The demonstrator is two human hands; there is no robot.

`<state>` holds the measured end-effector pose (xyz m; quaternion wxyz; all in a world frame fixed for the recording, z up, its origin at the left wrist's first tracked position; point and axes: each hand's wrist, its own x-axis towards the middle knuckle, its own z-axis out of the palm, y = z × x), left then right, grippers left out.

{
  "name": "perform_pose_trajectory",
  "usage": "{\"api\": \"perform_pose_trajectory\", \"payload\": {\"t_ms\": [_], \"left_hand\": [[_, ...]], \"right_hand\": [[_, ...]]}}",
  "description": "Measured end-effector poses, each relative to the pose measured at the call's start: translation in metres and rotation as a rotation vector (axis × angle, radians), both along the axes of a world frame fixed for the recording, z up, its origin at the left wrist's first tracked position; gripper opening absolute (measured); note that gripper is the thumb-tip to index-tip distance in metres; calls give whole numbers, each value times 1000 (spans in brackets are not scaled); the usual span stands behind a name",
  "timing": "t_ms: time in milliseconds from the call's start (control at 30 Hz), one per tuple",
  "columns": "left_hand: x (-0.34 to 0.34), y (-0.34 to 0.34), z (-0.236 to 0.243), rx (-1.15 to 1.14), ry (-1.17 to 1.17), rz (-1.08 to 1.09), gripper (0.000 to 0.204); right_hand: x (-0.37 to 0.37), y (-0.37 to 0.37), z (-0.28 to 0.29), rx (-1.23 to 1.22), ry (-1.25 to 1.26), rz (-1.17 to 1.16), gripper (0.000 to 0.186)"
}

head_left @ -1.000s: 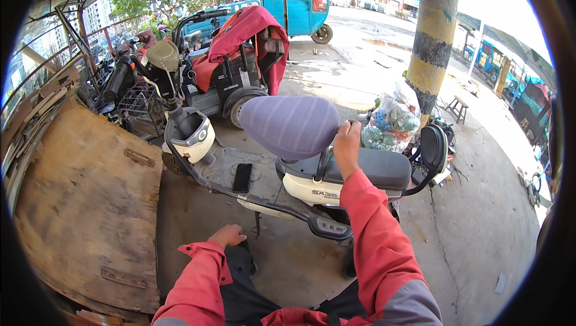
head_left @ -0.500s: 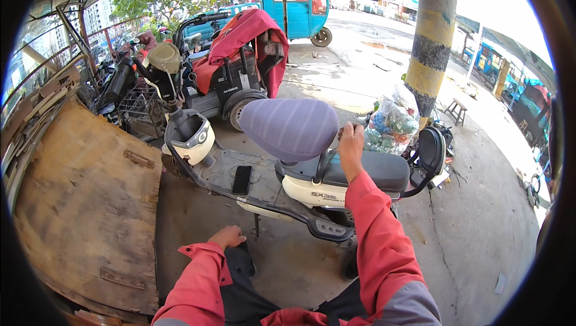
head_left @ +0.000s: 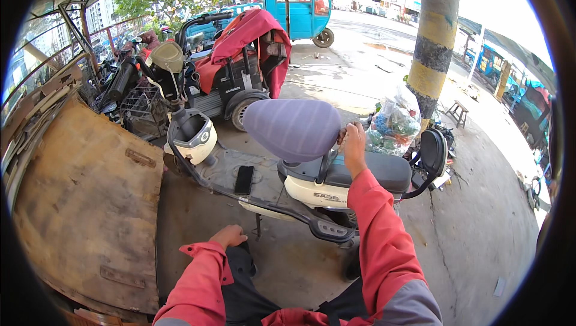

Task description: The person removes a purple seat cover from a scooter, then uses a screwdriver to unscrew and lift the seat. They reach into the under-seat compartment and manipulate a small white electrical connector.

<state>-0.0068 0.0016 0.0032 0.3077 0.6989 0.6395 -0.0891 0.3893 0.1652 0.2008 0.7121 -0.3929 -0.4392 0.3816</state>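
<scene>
A white electric scooter (head_left: 313,193) stands crosswise before me. Its front saddle (head_left: 295,129) is grey-purple with faint stripes, tapering toward the left. At the saddle's right rear edge, my right hand (head_left: 354,142) is closed with bent fingers, gripping that edge; the thumb side partly hides the contact. Behind the hand stretches the dark rear seat (head_left: 379,172), with a round black backrest (head_left: 433,148) at its end. My left hand (head_left: 227,236) lies loosely over my left knee, fingers extended and holding nothing. A black phone (head_left: 244,179) lies on the scooter's footboard (head_left: 225,170).
A worn wooden board (head_left: 84,206) leans at the left. Beyond the scooter are a vehicle under a red cover (head_left: 252,35) and a blue three-wheeler (head_left: 305,5). A striped pillar (head_left: 433,44), a clear filled bag (head_left: 393,123) and a small stool (head_left: 458,113) stand at the right.
The scene has shifted very slightly to the right in the view. My right hand remains at the saddle's rear edge, its fingers slightly moved; my left hand stays on the knee.
</scene>
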Motion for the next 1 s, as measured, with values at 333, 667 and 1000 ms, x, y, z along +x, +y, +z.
{"api": "perform_pose_trajectory", "payload": {"t_ms": [333, 667, 1000], "left_hand": [[3, -2, 5, -3, 3, -3, 37], [10, -1, 10, -19, -3, -5, 39], [9, -2, 13, -34, -3, -3, 38]], "right_hand": [[-6, 10, -4, 21, -153, -196, 22], [-1, 0, -3, 52, -113, -144, 20], [-6, 10, 4, -9, -85, -196, 22]]}}
